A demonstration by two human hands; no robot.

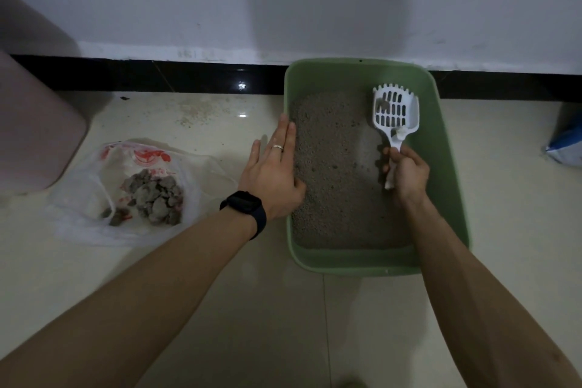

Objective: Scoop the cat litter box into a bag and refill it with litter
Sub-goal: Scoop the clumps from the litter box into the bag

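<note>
Clumps (154,195) lay in the plastic bag (82,198) at left of frame. Left hand (274,173), fingers straight and together, pressed the rim of the green litter box (356,258). Fingers of the right hand (406,170) clamped the white scoop (395,110), centre right. Scooping looked unfinished; next, its small clump needed carrying to the bag.

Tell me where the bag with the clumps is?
In the head view, the plastic bag lies open on the floor, left of the green litter box, beside the left hand.
</note>
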